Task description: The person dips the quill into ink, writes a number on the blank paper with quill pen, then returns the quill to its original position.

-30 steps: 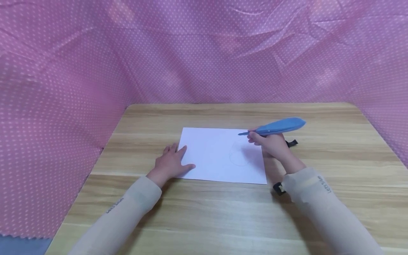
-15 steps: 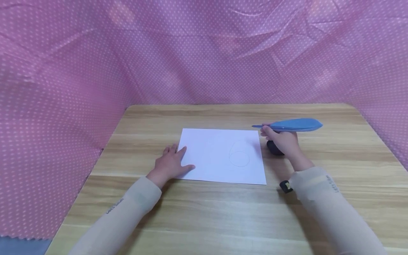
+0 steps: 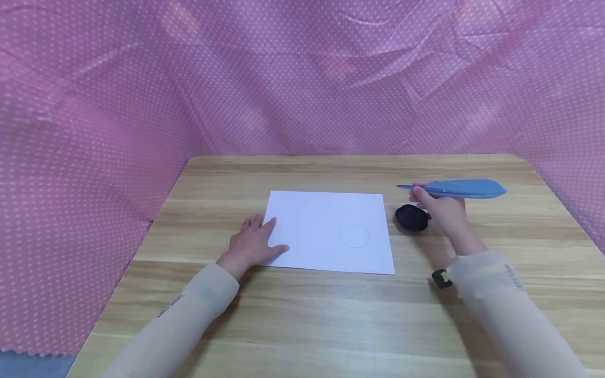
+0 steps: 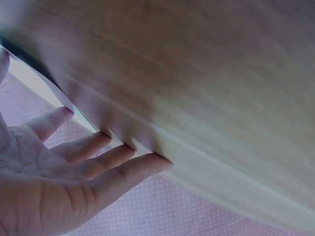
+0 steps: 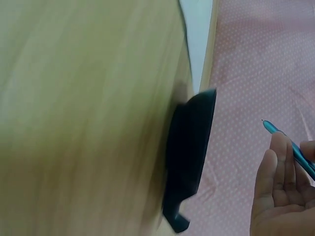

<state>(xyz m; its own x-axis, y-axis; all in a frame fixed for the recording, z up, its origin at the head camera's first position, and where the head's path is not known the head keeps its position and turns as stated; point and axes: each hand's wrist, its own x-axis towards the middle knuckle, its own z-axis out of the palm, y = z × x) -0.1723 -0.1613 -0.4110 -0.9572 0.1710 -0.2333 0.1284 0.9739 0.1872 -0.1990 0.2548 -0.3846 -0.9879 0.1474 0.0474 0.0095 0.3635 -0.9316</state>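
A sheet of white paper [image 3: 312, 231] lies on the wooden table, with a thin circle and a curved line above it drawn on its right half. My left hand [image 3: 250, 242] rests with spread fingers on the paper's left edge; the left wrist view shows its fingertips [image 4: 160, 161] touching the surface. Off the paper's right side, my right hand [image 3: 444, 212] pinches a blue feather pen [image 3: 468, 189], held above the table with its tip pointing left. In the right wrist view the pen's tip [image 5: 269, 126] sticks out past the fingers.
A small black pan-shaped dish [image 3: 411, 217] with a short handle stands just right of the paper, below the pen. Pink dotted cloth [image 3: 302, 89] hangs behind the table [image 3: 307, 325] and along both sides. A black wrist device [image 3: 441, 279] shows at the right cuff.
My right hand has moved right with the feather pen, from over the paper to beyond its right edge, uncovering the black dish. My left hand has stayed in place.
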